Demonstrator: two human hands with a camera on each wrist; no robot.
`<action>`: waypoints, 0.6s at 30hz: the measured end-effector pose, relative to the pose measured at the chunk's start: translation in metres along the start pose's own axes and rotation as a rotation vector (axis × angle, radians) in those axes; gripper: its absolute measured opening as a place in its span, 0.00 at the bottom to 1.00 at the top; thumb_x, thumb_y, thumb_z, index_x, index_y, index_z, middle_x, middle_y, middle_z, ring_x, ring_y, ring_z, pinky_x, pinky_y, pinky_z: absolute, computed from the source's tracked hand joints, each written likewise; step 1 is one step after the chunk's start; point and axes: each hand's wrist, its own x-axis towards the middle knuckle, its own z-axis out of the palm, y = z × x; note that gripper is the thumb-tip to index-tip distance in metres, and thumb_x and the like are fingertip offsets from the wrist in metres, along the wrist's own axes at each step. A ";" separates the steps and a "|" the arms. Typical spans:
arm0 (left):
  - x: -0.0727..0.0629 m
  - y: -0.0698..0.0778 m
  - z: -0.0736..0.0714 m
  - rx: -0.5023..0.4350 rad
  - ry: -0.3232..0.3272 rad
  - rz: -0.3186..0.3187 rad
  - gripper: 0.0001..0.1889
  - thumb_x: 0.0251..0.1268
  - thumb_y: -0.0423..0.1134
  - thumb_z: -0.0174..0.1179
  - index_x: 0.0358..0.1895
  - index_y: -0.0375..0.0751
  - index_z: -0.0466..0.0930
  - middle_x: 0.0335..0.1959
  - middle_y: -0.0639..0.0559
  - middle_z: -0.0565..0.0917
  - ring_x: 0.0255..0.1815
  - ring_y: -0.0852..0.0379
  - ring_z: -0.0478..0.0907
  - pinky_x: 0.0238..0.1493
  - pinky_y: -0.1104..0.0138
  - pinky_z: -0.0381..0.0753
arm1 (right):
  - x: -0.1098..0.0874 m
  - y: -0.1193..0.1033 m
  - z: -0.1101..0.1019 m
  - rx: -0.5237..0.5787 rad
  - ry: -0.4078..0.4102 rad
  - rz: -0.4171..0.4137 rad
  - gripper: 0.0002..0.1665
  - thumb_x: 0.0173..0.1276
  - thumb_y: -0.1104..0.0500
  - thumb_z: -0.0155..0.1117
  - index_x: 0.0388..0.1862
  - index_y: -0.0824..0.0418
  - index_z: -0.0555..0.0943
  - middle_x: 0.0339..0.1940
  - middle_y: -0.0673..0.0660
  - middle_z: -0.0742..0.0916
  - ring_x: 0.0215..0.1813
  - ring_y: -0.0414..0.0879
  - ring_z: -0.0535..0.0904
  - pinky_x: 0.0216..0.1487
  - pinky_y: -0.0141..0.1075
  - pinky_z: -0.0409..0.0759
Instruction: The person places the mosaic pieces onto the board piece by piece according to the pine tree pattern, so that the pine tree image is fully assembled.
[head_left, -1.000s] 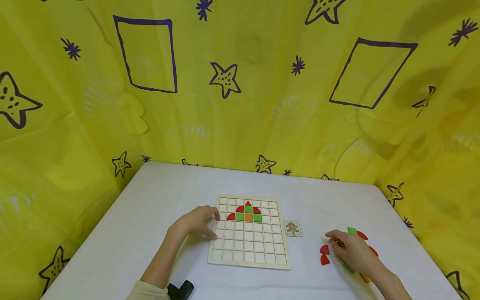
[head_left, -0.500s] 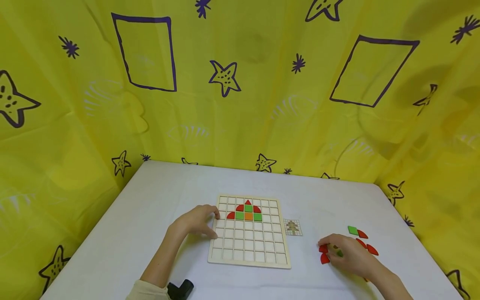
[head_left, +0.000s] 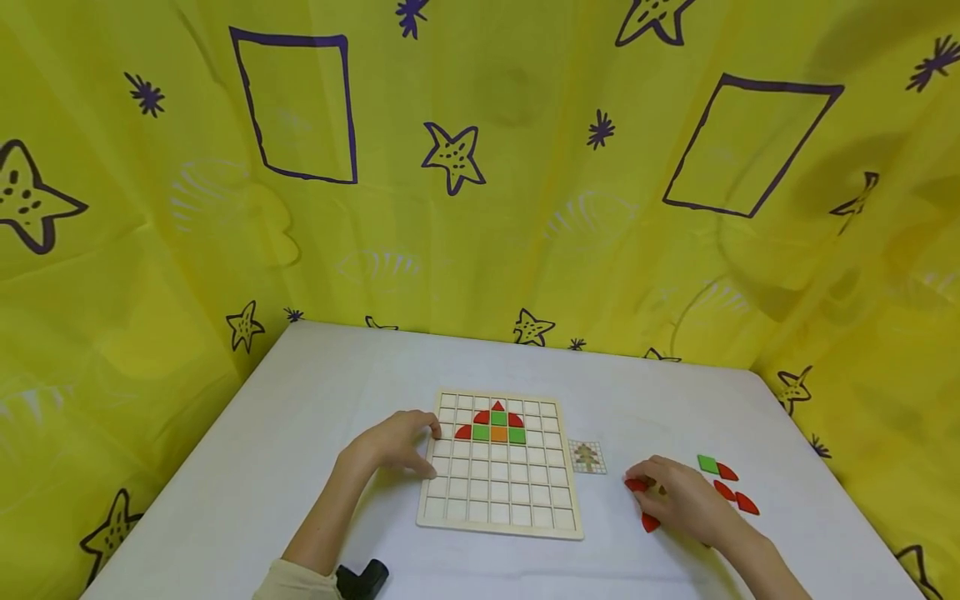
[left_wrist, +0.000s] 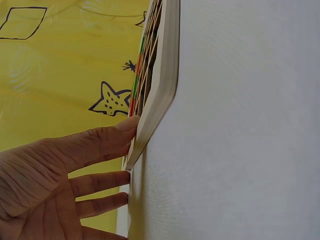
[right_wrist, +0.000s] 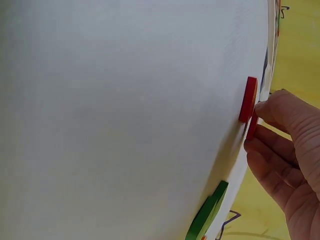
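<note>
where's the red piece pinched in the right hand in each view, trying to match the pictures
Head: the red piece is low, right of centre, at the fingertip end of the right hand.
Left wrist: not in this picture.
Right wrist: the red piece is toward the right edge, about mid-height, just below a second red piece.
Shared landmark: the yellow curtain, in all three views.
</note>
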 end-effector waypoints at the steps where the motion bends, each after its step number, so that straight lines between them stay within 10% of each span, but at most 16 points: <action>1: 0.000 0.000 0.000 0.003 0.000 0.002 0.22 0.47 0.36 0.82 0.44 0.47 0.80 0.53 0.49 0.82 0.54 0.48 0.74 0.63 0.48 0.74 | 0.002 -0.002 0.001 0.001 0.000 0.010 0.14 0.61 0.62 0.77 0.46 0.53 0.86 0.40 0.39 0.85 0.40 0.35 0.78 0.44 0.35 0.83; 18: 0.001 0.000 0.000 0.008 0.000 0.001 0.23 0.47 0.36 0.82 0.45 0.46 0.80 0.54 0.48 0.82 0.54 0.47 0.75 0.63 0.48 0.74 | 0.046 -0.029 0.010 -0.016 0.095 -0.095 0.12 0.62 0.63 0.77 0.44 0.58 0.87 0.39 0.44 0.86 0.42 0.41 0.83 0.46 0.39 0.85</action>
